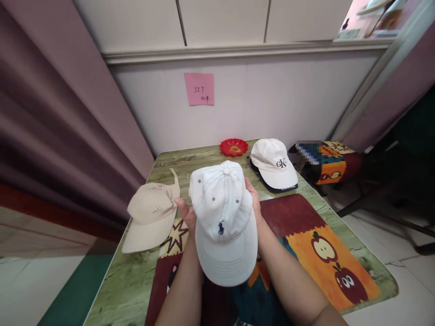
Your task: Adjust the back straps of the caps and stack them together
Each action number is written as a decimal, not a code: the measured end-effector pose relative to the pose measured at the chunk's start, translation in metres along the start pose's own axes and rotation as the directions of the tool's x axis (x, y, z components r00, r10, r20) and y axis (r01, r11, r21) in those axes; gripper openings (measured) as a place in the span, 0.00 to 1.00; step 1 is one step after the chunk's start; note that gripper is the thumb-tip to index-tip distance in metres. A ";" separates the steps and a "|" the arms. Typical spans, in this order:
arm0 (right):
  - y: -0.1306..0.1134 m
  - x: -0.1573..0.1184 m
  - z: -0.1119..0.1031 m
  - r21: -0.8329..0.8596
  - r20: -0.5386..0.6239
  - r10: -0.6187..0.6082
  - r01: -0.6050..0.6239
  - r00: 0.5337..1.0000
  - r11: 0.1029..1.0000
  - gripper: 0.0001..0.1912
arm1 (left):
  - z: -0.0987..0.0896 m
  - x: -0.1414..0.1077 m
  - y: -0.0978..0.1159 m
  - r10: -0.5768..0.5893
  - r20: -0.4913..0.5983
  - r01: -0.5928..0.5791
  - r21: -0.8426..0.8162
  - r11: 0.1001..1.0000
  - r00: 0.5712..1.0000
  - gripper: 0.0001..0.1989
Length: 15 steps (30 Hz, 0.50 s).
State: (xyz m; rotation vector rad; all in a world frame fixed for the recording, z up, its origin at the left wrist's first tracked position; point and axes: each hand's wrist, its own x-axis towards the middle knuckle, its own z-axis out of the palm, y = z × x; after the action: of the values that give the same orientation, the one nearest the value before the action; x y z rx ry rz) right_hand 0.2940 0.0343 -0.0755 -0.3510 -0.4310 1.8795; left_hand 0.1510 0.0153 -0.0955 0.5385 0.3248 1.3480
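A pale blue baseball cap (226,213) with a small dark horse-rider emblem is held up in front of me, its brim toward me. My left hand (188,214) grips its left side, thumb showing and the other fingers hidden behind the cap. On the cap's right side is my right hand (254,199), its fingers mostly covered by the crown. To the left, a beige cap (152,210) with its strap sticking up lies on the table. At the back right, a white cap (272,158) with dark letters rests on top of a dark cap (268,184).
A red scalloped dish (234,147) stands at the table's back edge. A colourful patterned mat (292,203) covers part of the green wood-look table (115,290). Beyond the right edge is a stool (335,170) with a matching cover. A pink note (200,89) sticks to the wall.
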 end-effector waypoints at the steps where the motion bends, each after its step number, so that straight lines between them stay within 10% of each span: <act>1: 0.001 0.001 -0.002 0.055 0.003 0.007 -0.007 1.000 0.998 0.28 | 0.001 0.000 -0.002 -0.014 0.014 0.015 -0.048 0.999 1.000 0.43; 15: -0.004 0.003 -0.006 0.162 -0.069 -0.112 0.122 0.991 0.979 0.39 | -0.003 0.017 0.005 -0.045 -0.148 0.027 -0.125 0.992 0.988 0.25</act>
State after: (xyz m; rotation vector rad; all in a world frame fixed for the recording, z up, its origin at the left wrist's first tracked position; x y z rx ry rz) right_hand 0.2992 0.0397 -0.0788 -0.2633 -0.2469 1.7713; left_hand 0.1487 0.0333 -0.0940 0.3275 0.3708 1.3667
